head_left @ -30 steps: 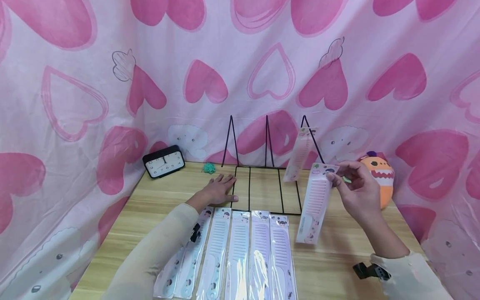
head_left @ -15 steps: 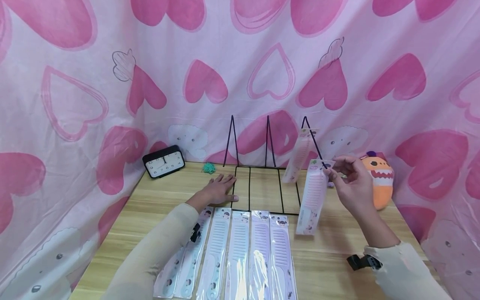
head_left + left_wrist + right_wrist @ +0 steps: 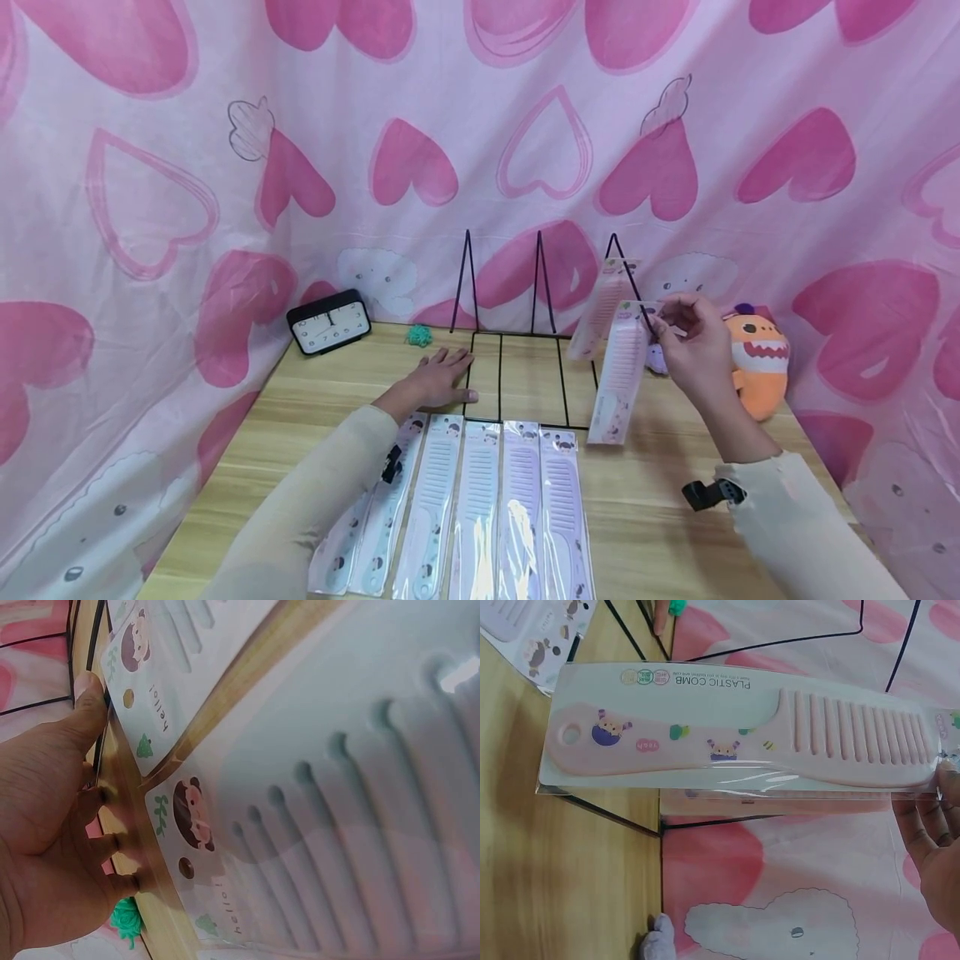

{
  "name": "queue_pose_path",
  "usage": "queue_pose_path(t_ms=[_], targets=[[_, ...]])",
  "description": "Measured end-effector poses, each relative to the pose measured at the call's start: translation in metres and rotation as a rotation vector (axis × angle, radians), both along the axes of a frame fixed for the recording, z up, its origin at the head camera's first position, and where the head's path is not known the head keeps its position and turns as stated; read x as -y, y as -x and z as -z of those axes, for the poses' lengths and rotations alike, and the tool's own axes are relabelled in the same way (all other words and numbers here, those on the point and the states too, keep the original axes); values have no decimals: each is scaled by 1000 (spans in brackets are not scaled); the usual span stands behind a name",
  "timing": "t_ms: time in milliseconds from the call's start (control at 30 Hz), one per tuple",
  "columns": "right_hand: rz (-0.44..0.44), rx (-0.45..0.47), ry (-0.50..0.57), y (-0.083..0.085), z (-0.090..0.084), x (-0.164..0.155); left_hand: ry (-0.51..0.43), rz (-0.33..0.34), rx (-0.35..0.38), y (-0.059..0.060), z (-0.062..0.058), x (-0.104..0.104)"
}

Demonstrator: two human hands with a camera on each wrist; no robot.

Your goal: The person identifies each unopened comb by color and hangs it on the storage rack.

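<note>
Between its thumb and fingers my right hand (image 3: 696, 337) pinches the upper end of a pink packaged comb (image 3: 618, 375), which hangs tilted at the right prong (image 3: 626, 262) of the black wire rack (image 3: 534, 335). The prong's tip reaches the card's top edge; whether it passes through the hole cannot be told. Farther back on that prong hangs another pink packaged comb (image 3: 596, 312). In the right wrist view the held comb (image 3: 742, 742) covers most of the one behind. My left hand (image 3: 435, 379) rests with spread fingers at the rack's left side.
Several packaged combs (image 3: 480, 508), blue to purple, lie in a row in front of the rack. A black clock (image 3: 330, 323) and a green ball (image 3: 419, 336) stand at the back left. An orange plush toy (image 3: 757, 358) and a small purple toy (image 3: 657, 358) are at the right.
My right hand has moved left, up and toward the rack, bringing the pink packaged comb to the right prong. The small purple toy has come into view. My left hand stays put.
</note>
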State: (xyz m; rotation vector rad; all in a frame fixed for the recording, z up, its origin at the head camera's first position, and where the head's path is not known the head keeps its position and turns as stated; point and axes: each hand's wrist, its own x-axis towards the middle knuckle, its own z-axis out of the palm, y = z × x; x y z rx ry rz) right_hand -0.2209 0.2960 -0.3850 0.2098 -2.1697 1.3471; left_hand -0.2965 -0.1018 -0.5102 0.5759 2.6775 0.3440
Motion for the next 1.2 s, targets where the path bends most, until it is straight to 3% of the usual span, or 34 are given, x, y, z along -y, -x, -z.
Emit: queue_pose_path(t_ms=[667,933,1200], targets=[[81,150,-130,28,-13,6,8,9,-10,1,2,0],[72,81,-148,36,-16,6,15,13,-17,1,2,1],[43,9,-79,45,-16,8,5,12,-8,2,1,0]])
